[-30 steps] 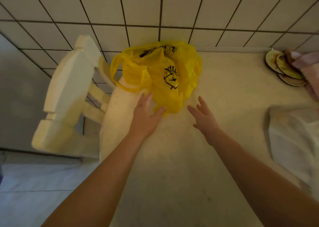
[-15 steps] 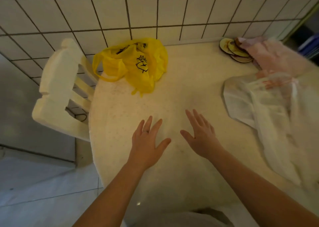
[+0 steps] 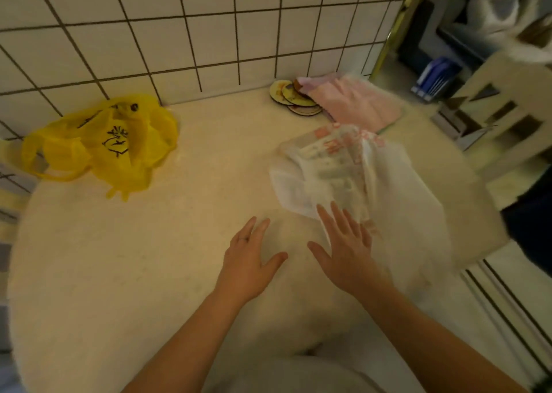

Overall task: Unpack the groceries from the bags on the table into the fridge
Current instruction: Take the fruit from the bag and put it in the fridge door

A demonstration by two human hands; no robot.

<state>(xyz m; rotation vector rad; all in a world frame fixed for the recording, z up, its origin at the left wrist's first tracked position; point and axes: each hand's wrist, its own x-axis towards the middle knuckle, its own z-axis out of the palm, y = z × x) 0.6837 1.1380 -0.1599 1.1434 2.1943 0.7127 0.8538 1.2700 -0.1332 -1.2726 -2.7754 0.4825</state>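
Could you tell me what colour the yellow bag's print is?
Black print on the yellow plastic bag; head view.

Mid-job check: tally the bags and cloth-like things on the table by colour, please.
yellow bag: 1
white bag, red print: 1
pink folded piece, bag or cloth unclear: 1
Total: 3

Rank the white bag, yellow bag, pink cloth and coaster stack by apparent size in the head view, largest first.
1. white bag: largest, though it is nearest the camera and blurred, so its lead is unsure
2. yellow bag
3. pink cloth
4. coaster stack: smallest, partly covered by the cloth
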